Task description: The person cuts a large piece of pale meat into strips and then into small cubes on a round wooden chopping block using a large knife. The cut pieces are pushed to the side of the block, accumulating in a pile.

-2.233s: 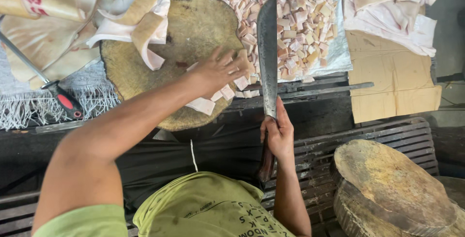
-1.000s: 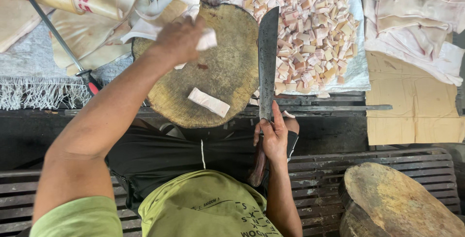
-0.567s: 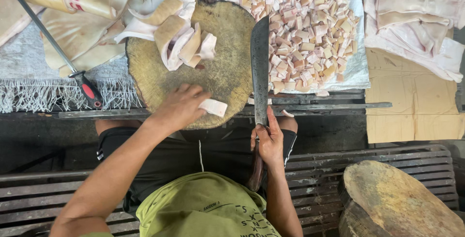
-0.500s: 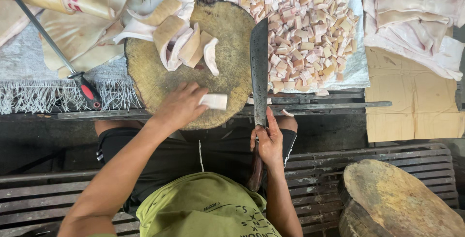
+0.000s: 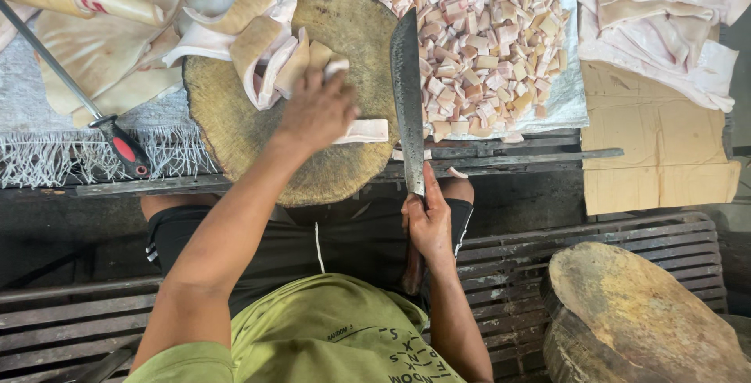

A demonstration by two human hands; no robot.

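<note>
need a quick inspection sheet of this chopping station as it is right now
surface: round wooden chopping block, worn, on a dark bench.
job's things: pale strip flat on block; cleaver, blade over block's right edge.
clutter: uncut strips at block's far side; heap of cut cubes; red-handled rod.
hands: left hand on strip; right hand grips cleaver handle.
cables: nothing seen.
surroundings: cardboard; second block.

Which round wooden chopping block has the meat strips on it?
The upper round block, under the left hand, with pale meat strips on it and the cleaver over its right edge. The other block, lower right on the bench, is bare.
</note>
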